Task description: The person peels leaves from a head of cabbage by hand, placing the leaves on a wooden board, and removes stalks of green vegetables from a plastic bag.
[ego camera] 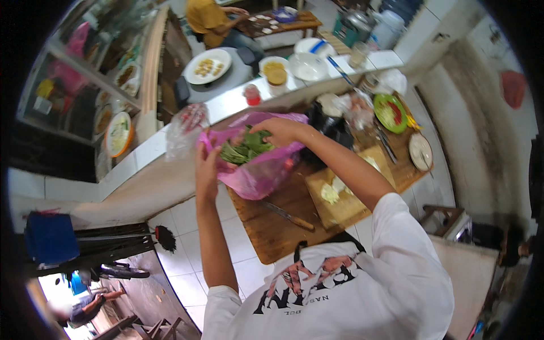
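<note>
A pink plastic bag [261, 178] lies opened at the far left corner of the wooden table [250, 221], with leafy greens [244, 149] at its mouth. My left hand [207, 159] grips the bag's left edge, fingers up. My right hand [278, 131] reaches in from the right, its fingers closed on the greens. Nearer me, a knife [291, 216] with a wooden handle lies on the table. Right of it is a cutting board [321, 208] bearing pale chopped pieces [330, 194], partly hidden under my right forearm.
A green plate [390, 114], a white bowl [420, 151] and scissors or tongs [386, 144] are on the table's right part. Beyond runs a tiled ledge [225, 106] with a red-lidded jar [252, 95] and bowls [309, 67]. A person in yellow [208, 19] sits beyond it.
</note>
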`<control>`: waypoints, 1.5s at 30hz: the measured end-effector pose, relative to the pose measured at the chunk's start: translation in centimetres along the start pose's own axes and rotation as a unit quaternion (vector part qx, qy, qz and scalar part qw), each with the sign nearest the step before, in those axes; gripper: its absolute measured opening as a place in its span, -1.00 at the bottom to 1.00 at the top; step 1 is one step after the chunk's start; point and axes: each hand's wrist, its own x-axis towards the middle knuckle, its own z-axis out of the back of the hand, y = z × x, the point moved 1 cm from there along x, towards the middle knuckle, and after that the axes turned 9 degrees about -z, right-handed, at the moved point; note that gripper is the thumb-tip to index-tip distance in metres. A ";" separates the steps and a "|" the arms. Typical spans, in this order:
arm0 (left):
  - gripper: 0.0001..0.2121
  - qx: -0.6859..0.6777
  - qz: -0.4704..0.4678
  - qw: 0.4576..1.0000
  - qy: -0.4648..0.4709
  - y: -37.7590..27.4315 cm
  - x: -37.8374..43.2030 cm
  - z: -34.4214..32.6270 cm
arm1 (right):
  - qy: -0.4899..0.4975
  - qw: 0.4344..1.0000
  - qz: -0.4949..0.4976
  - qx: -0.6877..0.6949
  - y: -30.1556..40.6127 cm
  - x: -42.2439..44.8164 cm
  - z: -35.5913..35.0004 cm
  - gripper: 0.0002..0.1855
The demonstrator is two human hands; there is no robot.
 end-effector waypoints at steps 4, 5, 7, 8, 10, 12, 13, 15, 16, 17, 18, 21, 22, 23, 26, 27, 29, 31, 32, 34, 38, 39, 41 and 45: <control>-0.56 0.048 0.000 0.999 0.001 -0.2 -0.2 -1.6 | -0.046 0.992 -0.053 0.105 -1.8 -6.3 0.6 -0.66; -0.59 0.076 -0.022 0.997 0.012 0.6 -0.2 -1.1 | -0.087 0.985 -0.065 0.131 -1.6 -8.1 1.1 -0.69; -0.65 0.128 -0.075 0.988 0.038 2.0 -0.1 -0.7 | -0.166 0.953 -0.100 0.231 0.7 -13.6 2.7 -0.76; -0.67 0.169 -0.094 0.981 0.035 1.6 -0.6 -1.4 | -0.193 0.937 -0.136 0.258 -0.2 -16.7 2.4 -0.79; -0.67 0.254 -0.076 0.964 0.018 1.8 -2.1 -0.4 | -0.239 0.898 -0.195 0.314 -1.3 -21.3 0.1 -0.72; -0.68 0.314 -0.111 0.942 -0.044 2.0 -3.7 0.3 | -0.302 0.852 -0.250 0.345 -1.7 -25.5 -3.2 -0.66; -0.68 0.329 -0.152 0.927 -0.094 2.5 -4.9 0.0 | -0.336 0.828 -0.282 0.351 -2.2 -27.9 -5.5 -0.63; -0.70 0.371 -0.240 0.873 -0.205 3.1 -7.3 -1.4 | -0.324 0.805 -0.398 0.298 -4.8 -33.0 -10.8 -0.63; -0.72 0.399 -0.284 0.831 -0.262 3.2 -8.7 -2.5 | -0.352 0.788 -0.417 0.287 -5.9 -35.3 -13.7 -0.64; -0.73 0.420 -0.328 0.784 -0.317 3.7 -10.0 -3.5 | -0.381 0.768 -0.436 0.273 -6.5 -37.1 -16.0 -0.65; -0.76 0.415 -0.304 0.796 -0.320 4.9 -11.5 -4.0 | -0.416 0.740 -0.452 0.276 -6.2 -38.2 -17.4 -0.70; -0.81 0.323 -0.109 0.911 -0.233 9.5 -16.1 -6.8 | -0.489 0.688 -0.482 0.235 -6.1 -40.3 -20.0 -0.68; -0.81 0.287 -0.086 0.941 -0.158 11.0 -16.9 -8.0 | -0.497 0.697 -0.480 0.190 -6.7 -40.6 -20.4 -0.59; -0.82 0.249 -0.063 0.963 -0.084 12.7 -17.7 -9.1 | -0.503 0.707 -0.475 0.145 -7.1 -40.8 -20.6 -0.49; -0.74 0.200 0.043 0.974 0.098 17.3 -19.6 -13.4 | -0.458 0.775 -0.433 0.051 -6.6 -37.8 -16.8 -0.04; -0.68 0.191 0.096 0.966 0.147 18.0 -19.7 -15.2 | -0.453 0.778 -0.436 0.021 -6.7 -36.8 -15.6 0.01; -0.61 0.255 0.023 0.950 0.178 18.9 -19.2 -18.4 | -0.419 0.783 -0.459 -0.025 -6.8 -34.4 -13.4 0.07; -0.54 0.314 -0.029 0.933 0.172 19.7 -18.6 -21.0 | -0.359 0.786 -0.500 -0.054 -6.8 -32.7 -11.7 0.10; -0.51 0.342 -0.047 0.927 0.150 20.0 -18.2 -22.1 | -0.353 0.802 -0.479 -0.046 -7.6 -32.8 -11.7 0.10; -0.49 0.388 -0.056 0.913 0.114 20.1 -17.8 -24.1 | -0.339 0.833 -0.437 -0.025 -9.7 -32.8 -12.3 0.10; -0.50 0.437 -0.044 0.895 0.077 20.8 -17.9 -26.4 | -0.338 0.862 -0.375 -0.031 -13.2 -34.2 -12.6 0.05; -0.49 0.448 -0.042 0.891 0.069 21.2 -18.4 -26.5 | -0.327 0.869 -0.370 -0.022 -13.5 -34.6 -12.0 0.04; -0.50 0.444 -0.002 0.893 0.069 21.4 -19.1 -28.1 | -0.315 0.883 -0.346 -0.036 -15.3 -36.0 -11.1 0.01; -0.56 0.432 -0.011 0.902 0.006 22.4 -20.6 -31.0 | -0.291 0.911 -0.286 -0.065 -17.0 -37.2 -9.5 -0.01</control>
